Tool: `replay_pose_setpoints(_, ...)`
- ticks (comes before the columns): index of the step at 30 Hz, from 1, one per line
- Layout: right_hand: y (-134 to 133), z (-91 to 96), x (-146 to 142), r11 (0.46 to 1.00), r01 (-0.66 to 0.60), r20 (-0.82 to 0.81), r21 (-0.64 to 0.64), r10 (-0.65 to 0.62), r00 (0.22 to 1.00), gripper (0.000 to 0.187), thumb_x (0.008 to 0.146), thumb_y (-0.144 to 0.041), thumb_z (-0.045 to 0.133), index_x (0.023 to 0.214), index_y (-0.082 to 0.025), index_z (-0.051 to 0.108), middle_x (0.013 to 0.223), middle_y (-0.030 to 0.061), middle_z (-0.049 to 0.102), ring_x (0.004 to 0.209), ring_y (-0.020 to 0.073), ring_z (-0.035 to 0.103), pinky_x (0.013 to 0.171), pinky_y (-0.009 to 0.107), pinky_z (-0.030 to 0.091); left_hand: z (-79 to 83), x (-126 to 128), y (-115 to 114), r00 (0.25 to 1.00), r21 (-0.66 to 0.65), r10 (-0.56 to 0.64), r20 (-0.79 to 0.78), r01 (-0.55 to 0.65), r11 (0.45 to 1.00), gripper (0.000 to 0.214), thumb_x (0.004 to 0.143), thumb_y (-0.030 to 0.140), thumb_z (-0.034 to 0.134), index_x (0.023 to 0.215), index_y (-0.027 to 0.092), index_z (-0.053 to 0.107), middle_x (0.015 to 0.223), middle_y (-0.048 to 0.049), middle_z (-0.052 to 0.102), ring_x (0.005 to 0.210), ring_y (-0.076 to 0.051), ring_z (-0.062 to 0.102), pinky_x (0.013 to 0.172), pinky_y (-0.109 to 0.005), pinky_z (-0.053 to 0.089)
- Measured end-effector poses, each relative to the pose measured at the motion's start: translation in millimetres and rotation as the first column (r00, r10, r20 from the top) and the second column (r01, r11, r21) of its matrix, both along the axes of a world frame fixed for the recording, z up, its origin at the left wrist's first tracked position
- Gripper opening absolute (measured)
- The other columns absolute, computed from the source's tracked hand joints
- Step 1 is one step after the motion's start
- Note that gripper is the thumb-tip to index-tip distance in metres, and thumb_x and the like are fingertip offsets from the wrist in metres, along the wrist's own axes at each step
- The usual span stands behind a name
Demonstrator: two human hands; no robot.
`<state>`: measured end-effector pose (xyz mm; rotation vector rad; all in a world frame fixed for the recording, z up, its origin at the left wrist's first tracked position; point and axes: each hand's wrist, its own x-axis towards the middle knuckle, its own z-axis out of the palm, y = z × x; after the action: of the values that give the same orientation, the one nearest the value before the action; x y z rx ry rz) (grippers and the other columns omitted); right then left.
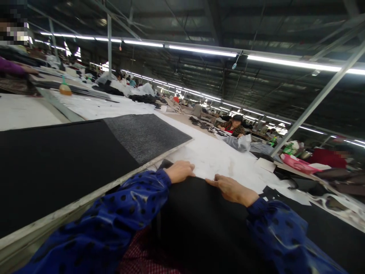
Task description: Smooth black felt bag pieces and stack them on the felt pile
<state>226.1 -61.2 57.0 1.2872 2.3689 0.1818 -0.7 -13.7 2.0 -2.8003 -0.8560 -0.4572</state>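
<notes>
In front of my body a sheet of black fabric point(205, 220) hangs over the table's near side, its far edge lying on the white tabletop point(213, 152). My left hand point(180, 171) is closed on that far edge near its left corner, fingers curled. A short way to the right, my right hand point(235, 189) pinches the same edge between thumb and forefinger; its other fingers are folded under and partly hidden. Both forearms wear shiny blue dotted sleeves. Left of my arms lies a large black fabric piece point(57, 163) with a dark grey textured panel point(148, 135) at its end.
Black scraps point(270, 193) and a dark sheet point(336, 224) lie on the right. A bottle of amber liquid point(65, 88) stands at the far left, near a person's purple sleeve point(11, 66). Farther back, a person point(235, 125) sits by dark cut pieces point(203, 125). A slanted metal post point(316, 101) rises at right.
</notes>
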Motion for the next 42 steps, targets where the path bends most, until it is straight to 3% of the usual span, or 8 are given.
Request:
replay_pose_setpoints(12, 11.8, 5.0, -29.2, 0.998, 0.040, 0.160, -0.040, -0.033, 0.987, 0.072, 0.078, -0.002, 0.039, 0.142, -0.032, 0.030, 0.101, 0.0110, 0.061, 0.092, 0.0243, 0.060, 0.075, 0.034, 0.046, -12.8, -56.3, -2.8, 0.988, 0.033, 0.114, 0.102, -0.118, 0.993, 0.033, 0.088, 0.012, 0.039, 0.098, 0.024, 0.068, 0.089, -0.0034, 0.060, 0.084, -0.017, 0.050, 0.066, -0.028, 0.033)
replay_pose_setpoints(20, 10.6, -3.2, -71.3, 0.980, -0.198, -0.102, 0.026, 0.200, 0.974, 0.073, 0.077, -0.003, 0.040, 0.142, -0.034, 0.029, 0.117, 0.0113, 0.050, 0.102, 0.0227, 0.055, 0.078, 0.032, 0.048, -14.8, -54.5, -4.4, 0.983, 0.008, 0.130, 0.130, -0.132, 0.991, 0.033, 0.087, 0.011, 0.040, 0.098, 0.025, 0.068, 0.090, -0.0031, 0.060, 0.085, -0.016, 0.051, 0.070, -0.027, 0.035)
replay_pose_setpoints(23, 29.4, 0.2, -35.3, 0.973, -0.229, -0.338, -0.010, 0.212, 0.917, 0.059, 0.084, -0.010, 0.036, 0.139, -0.030, 0.036, 0.128, 0.0068, 0.048, 0.112, 0.0187, 0.050, 0.093, 0.031, 0.042, -16.1, -55.6, -4.2, 0.981, 0.007, 0.124, 0.148, -0.127, 0.992, 0.033, 0.087, 0.012, 0.040, 0.098, 0.026, 0.068, 0.091, -0.0028, 0.060, 0.085, -0.016, 0.052, 0.071, -0.027, 0.036)
replay_pose_setpoints(26, 49.2, 4.2, 41.9, 0.992, 0.115, -0.309, -0.056, -0.126, 0.943, 0.046, 0.089, -0.026, 0.034, 0.132, -0.018, 0.049, 0.126, 0.0119, 0.053, 0.115, 0.0234, 0.050, 0.101, 0.035, 0.036, -17.2, -56.1, -4.1, 0.978, 0.011, 0.120, 0.169, -0.124, 0.992, 0.033, 0.088, 0.012, 0.038, 0.097, 0.024, 0.068, 0.089, -0.0040, 0.059, 0.085, -0.017, 0.052, 0.072, -0.027, 0.037)
replay_pose_setpoints(28, 53.3, 3.9, 95.6, 0.922, 0.364, -0.222, -0.134, -0.386, 0.895, 0.047, 0.088, -0.035, 0.039, 0.128, -0.016, 0.053, 0.122, 0.0130, 0.056, 0.114, 0.0265, 0.051, 0.101, 0.038, 0.037, -17.6, -56.1, -4.0, 0.975, 0.012, 0.124, 0.185, -0.128, 0.992, 0.034, 0.088, 0.012, 0.037, 0.096, 0.023, 0.068, 0.088, -0.0044, 0.059, 0.085, -0.017, 0.052, 0.073, -0.027, 0.037)
replay_pose_setpoints(31, 46.5, -1.8, 149.8, 0.827, 0.500, -0.270, -0.256, -0.558, 0.785, 0.052, 0.081, -0.045, 0.048, 0.121, -0.015, 0.056, 0.116, 0.0138, 0.059, 0.100, 0.0252, 0.058, 0.086, 0.033, 0.046, -18.3, -55.9, -3.2, 0.972, 0.014, 0.114, 0.205, -0.120, 0.993, 0.034, 0.088, 0.011, 0.037, 0.095, 0.023, 0.068, 0.087, -0.0045, 0.058, 0.084, -0.016, 0.051, 0.074, -0.027, 0.037)
replay_pose_setpoints(37, 20.2, -10.2, 158.8, 0.852, 0.421, -0.446, -0.310, -0.522, 0.727, 0.035, 0.070, -0.045, 0.056, 0.088, -0.015, 0.059, 0.077, 0.0040, 0.061, 0.074, 0.0180, 0.056, 0.067, 0.028, 0.044, -20.5, -56.6, -1.9, 0.969, 0.025, 0.097, 0.226, -0.105, 0.994, 0.037, 0.089, 0.013, 0.034, 0.102, 0.025, 0.067, 0.088, -0.0044, 0.058, 0.083, -0.016, 0.051, 0.075, -0.026, 0.038)
replay_pose_setpoints(42, -12.3, 28.4, 146.9, 0.884, 0.367, -0.578, -0.291, -0.468, 0.669, 0.032, 0.076, -0.049, 0.051, 0.081, -0.018, 0.054, 0.074, 0.0013, 0.057, 0.068, 0.0155, 0.052, 0.059, 0.026, 0.041, -16.8, -55.2, -2.6, 0.958, -0.037, 0.104, 0.269, -0.098, 0.995, 0.036, 0.089, 0.014, 0.035, 0.101, 0.025, 0.068, 0.090, -0.0045, 0.060, 0.084, -0.016, 0.054, 0.072, -0.025, 0.039)
